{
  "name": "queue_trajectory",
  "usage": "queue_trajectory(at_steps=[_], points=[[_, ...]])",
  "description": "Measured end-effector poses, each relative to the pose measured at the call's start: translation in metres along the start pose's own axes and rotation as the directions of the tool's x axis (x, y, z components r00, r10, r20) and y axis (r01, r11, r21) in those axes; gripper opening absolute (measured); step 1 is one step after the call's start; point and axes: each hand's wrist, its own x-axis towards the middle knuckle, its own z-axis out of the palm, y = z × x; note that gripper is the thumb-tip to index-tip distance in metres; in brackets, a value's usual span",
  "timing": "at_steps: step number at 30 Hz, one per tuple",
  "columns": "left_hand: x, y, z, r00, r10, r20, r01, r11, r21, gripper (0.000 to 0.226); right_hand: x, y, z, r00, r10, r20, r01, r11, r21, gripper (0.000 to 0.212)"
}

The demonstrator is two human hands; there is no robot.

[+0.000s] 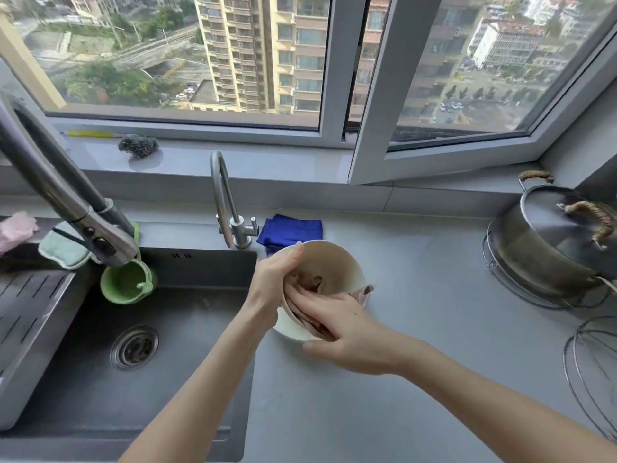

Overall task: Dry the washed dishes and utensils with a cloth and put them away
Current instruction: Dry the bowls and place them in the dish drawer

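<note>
L hand point(277, 279): you've got it clamped narrow on the bowl point(337, 262) at its left rim. Thumb tip sits on the far edge, fingertips tucked inside.
R hand point(347, 325): fingers fairly straight, laid flat on the cloth point(315, 283) inside the bowl. Thumb is outside under the near rim, so cloth + wall are pinched between.
Bowl pos: held tilted, mouth toward you, over the counter point(434, 279) just right of the sink point(187, 315). Can't tell if its base touches the counter.
Hidden: most of the cloth is under your R fingers. Only a crumpled bit in the bowl and a corner poking past the right rim show. Bowl's left wall is behind your L hand.
Cut off: pot point(534, 262) w/ lid point(564, 228) and wire rack point(592, 369) run off the right edge; big faucet point(60, 192) off the left.
Hard to make out: pink rag point(15, 228) at left edge, blurred.
Materials: bowl smooth, cream, round. Cloth soft, mauve-pink. Pot + lid brushed steel w/ rope-wrapped handles. Counter matte grey. Sink dark metal w/ round drain.
Nearby: folded blue cloth point(293, 228) just behind the bowl, beside the small tap point(238, 228). Wiry scourer point(138, 147) on the sill. Green cup point(128, 284) at the sink's back-left, under the big faucet's head.
</note>
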Motion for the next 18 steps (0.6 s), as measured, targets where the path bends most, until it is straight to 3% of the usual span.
queue_trajectory(at_steps=[2,5,7,10,12,14,16,18], points=[[-0.001,0.001,-0.003,0.994,-0.088,0.065,0.086,0.996,0.032,0.053,-0.014,0.008,-0.001,0.996,-0.058,0.071,0.072,0.973,-0.218,0.085],[-0.007,0.012,-0.004,0.928,-0.266,0.261,0.228,0.959,0.167,0.048,-0.032,0.024,-0.014,0.950,-0.253,0.183,0.311,0.707,-0.635,0.075],[-0.007,0.024,0.003,0.852,-0.353,0.388,0.258,0.926,0.275,0.047,-0.035,0.034,-0.020,0.903,-0.408,0.133,0.369,0.580,-0.727,0.048],[-0.002,0.038,0.008,0.811,-0.391,0.435,0.233,0.898,0.373,0.045,-0.035,0.042,-0.017,0.864,-0.503,0.026,0.329,0.524,-0.786,0.042],[-0.005,0.034,0.007,0.846,-0.325,0.423,0.189,0.924,0.331,0.047,-0.040,0.048,-0.014,0.873,-0.487,-0.036,0.260,0.526,-0.810,0.038],[-0.022,0.014,0.016,0.910,-0.203,0.361,0.127,0.966,0.223,0.047,-0.044,0.056,-0.014,0.876,-0.451,-0.169,0.156,0.598,-0.786,0.042],[-0.044,-0.005,0.037,0.980,-0.009,0.201,-0.002,0.999,0.054,0.041,-0.040,0.053,-0.005,0.843,-0.410,-0.348,0.038,0.690,-0.723,0.044],[-0.046,-0.012,0.052,0.996,0.081,0.029,-0.079,0.995,-0.065,0.033,-0.031,0.040,0.016,0.799,-0.319,-0.510,-0.057,0.804,-0.592,0.045]])
